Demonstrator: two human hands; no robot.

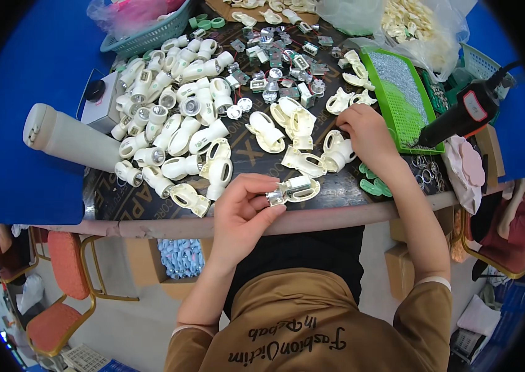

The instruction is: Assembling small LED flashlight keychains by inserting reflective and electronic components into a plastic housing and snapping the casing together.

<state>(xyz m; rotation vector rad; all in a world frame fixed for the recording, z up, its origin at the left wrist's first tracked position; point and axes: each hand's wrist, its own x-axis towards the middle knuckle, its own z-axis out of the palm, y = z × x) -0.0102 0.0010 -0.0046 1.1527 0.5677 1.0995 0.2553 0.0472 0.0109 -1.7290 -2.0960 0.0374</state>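
Left hand [245,209] fingers pinch a cream housing half [293,189] at the bench [337,186] edge; right hand [368,133] curls closed over loose shells [337,152] amid clutter.

A strip of bare table [337,184] runs along the near edge, between the left hand [244,214] and the right hand [368,133]. Left of it, a dense heap of white plastic housings [176,124] blocks the way. Farther back, small circuit parts [281,68] crowd the middle. To the right stand a green tray [402,99] and a black power tool [461,115].
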